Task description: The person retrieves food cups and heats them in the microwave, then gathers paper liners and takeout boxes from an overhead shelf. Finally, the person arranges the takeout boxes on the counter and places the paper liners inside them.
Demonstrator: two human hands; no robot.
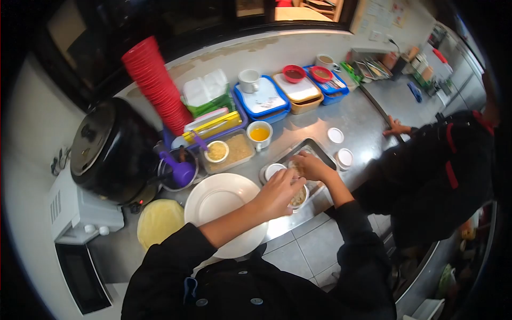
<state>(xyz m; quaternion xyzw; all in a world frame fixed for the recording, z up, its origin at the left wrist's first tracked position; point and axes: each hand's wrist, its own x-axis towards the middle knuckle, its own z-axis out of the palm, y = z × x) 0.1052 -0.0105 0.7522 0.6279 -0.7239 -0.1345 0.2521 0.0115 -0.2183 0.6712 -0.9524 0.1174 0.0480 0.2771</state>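
Note:
Both of my hands are together over a metal tray (309, 143) on the steel counter. My left hand (279, 193) reaches over the rim of a small round tub (300, 198) with pale bits inside; its fingers are bent, and what they hold, if anything, is hidden. My right hand (311, 166) is just beyond it with fingers curled down, their tips partly hidden. A white round lid (274, 170) lies beside my left hand. Large white plates (221, 194) are stacked under my left forearm.
A black cooker (106, 152), red stacked cups (154, 82) and a yellow round item (159, 221) are at left. Behind are a cup of yellow liquid (260, 134) and lidded boxes (262, 100). At right, a person in black (442, 170) rests a hand on the counter.

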